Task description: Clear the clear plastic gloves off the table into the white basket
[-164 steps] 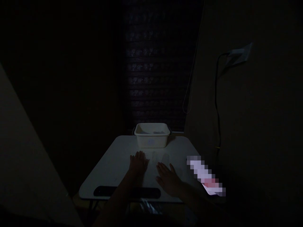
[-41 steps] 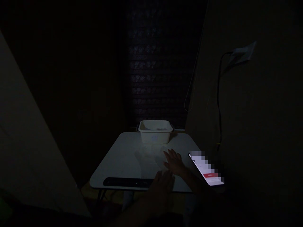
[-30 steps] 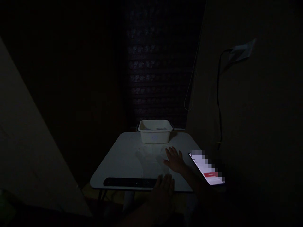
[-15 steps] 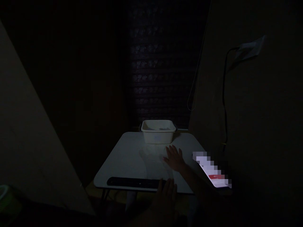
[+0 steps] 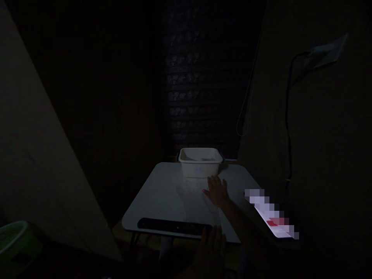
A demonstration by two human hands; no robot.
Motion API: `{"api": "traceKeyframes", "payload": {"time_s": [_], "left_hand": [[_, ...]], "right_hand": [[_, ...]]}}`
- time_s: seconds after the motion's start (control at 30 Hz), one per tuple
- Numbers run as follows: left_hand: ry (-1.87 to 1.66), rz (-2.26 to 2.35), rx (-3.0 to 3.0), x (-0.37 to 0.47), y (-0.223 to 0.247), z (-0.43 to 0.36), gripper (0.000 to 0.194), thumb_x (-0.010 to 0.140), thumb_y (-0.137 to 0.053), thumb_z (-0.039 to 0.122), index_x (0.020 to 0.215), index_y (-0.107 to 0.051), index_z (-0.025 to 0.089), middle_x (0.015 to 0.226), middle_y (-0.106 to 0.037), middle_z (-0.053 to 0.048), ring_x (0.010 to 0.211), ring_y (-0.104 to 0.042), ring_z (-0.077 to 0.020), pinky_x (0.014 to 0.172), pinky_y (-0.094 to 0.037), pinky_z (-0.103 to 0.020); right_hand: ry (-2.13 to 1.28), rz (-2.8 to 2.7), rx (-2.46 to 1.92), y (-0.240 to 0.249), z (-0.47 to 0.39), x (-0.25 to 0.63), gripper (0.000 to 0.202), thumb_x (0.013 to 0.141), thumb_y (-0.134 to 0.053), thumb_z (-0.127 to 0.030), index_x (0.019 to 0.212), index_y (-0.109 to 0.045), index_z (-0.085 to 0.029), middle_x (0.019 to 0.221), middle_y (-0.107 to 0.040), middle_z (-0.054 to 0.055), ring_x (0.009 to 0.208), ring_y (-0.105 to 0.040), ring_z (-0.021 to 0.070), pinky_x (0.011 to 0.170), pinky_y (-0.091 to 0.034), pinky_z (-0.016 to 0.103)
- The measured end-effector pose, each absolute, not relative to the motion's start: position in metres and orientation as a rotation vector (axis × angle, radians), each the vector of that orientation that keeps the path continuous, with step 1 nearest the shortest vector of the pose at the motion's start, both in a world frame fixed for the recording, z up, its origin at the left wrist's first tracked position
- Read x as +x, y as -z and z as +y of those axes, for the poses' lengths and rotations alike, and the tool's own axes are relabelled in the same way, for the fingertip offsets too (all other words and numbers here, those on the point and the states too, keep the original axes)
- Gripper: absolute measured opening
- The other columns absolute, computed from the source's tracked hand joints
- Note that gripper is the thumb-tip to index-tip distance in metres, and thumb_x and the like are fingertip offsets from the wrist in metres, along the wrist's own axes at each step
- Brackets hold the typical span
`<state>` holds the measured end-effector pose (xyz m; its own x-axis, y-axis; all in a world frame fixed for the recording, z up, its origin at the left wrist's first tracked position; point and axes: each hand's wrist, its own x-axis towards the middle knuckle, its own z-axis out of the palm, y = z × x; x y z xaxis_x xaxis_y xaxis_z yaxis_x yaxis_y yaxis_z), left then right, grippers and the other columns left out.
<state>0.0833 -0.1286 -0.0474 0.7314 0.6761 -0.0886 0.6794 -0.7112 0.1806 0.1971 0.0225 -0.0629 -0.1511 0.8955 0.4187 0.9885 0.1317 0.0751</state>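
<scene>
My right hand [image 5: 217, 191] reaches over the white tabletop [image 5: 162, 193], fingers spread and nothing held. Its fingertips are just in front of a white plastic tub [image 5: 200, 169]; in this dim light I cannot tell whether they touch it or whether the palm rests on the table. My left hand [image 5: 213, 242] is lower down at the table's near edge, by the right end of a black strip [image 5: 174, 226]. Its fingers are stretched out and hold nothing I can see. Something indistinct lies inside the tub.
A lit phone-like screen [image 5: 270, 215], partly pixelated, is right of the table. A black cable [image 5: 287, 116] hangs from a wall socket [image 5: 324, 56]. Behind the tub is a dark patterned blind [image 5: 186, 97]. A green basket [image 5: 17, 240] stands at lower left.
The view has turned slightly left, so everything sits further right in it. My right hand is a little nearer the tub. Both hands keep their stretched fingers.
</scene>
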Motion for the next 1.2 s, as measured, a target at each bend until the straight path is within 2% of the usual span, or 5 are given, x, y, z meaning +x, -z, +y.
{"api": "traceKeyframes", "payload": {"time_s": [0.23, 0.47, 0.7, 0.93, 1.2], "left_hand": [[-0.070, 1.090, 2.841, 0.082, 0.061, -0.130, 0.066, 0.070, -0.016, 0.052, 0.119, -0.014, 0.007, 0.124, -0.011, -0.015, 0.112, -0.005, -0.0250, 0.087, -0.013, -0.046], [-0.026, 1.135, 2.930, 0.085, 0.067, -0.126, 0.051, 0.076, -0.016, 0.038, 0.118, -0.019, 0.008, 0.122, -0.018, -0.014, 0.111, -0.015, -0.0249, 0.084, -0.022, -0.045], [-0.015, 1.159, 2.930, 0.087, 0.075, -0.120, 0.043, 0.078, -0.013, 0.026, 0.117, -0.021, 0.010, 0.121, -0.022, -0.012, 0.110, -0.019, -0.0233, 0.082, -0.024, -0.044], [-0.061, 1.069, 2.904, 0.084, 0.048, -0.129, 0.053, 0.073, -0.021, 0.043, 0.114, -0.028, 0.009, 0.119, -0.027, -0.014, 0.108, -0.021, -0.0251, 0.085, -0.014, -0.045], [-0.378, 1.468, 2.774, 0.059, -0.005, -0.076, 0.033, 0.077, -0.019, 0.029, 0.096, -0.043, 0.017, 0.092, -0.050, -0.007, 0.082, -0.045, -0.0160, 0.072, -0.032, -0.031]], "right_hand": [[0.496, -2.307, -1.641, 0.059, 0.008, 0.193, 0.068, 0.066, -0.012, -0.059, 0.116, -0.024, -0.015, 0.121, -0.026, 0.010, 0.111, -0.010, 0.0245, 0.085, -0.002, 0.046], [0.542, -2.205, -1.722, 0.061, 0.016, 0.188, 0.065, 0.068, -0.015, -0.057, 0.114, -0.028, -0.014, 0.118, -0.030, 0.012, 0.110, -0.013, 0.0257, 0.084, -0.004, 0.047], [0.568, -2.095, -1.812, 0.049, 0.020, 0.183, 0.038, 0.075, -0.025, -0.035, 0.108, -0.035, -0.018, 0.106, -0.043, 0.010, 0.101, -0.028, 0.0222, 0.082, -0.011, 0.042], [0.564, -2.146, -1.796, 0.044, 0.003, 0.204, 0.033, 0.072, -0.031, -0.020, 0.104, -0.038, -0.018, 0.093, -0.047, 0.009, 0.090, -0.035, 0.0191, 0.077, -0.019, 0.034], [0.516, -2.208, -1.734, 0.050, -0.011, 0.223, 0.039, 0.073, -0.029, -0.026, 0.112, -0.028, -0.020, 0.103, -0.042, 0.007, 0.093, -0.033, 0.0186, 0.076, -0.020, 0.033]]}}
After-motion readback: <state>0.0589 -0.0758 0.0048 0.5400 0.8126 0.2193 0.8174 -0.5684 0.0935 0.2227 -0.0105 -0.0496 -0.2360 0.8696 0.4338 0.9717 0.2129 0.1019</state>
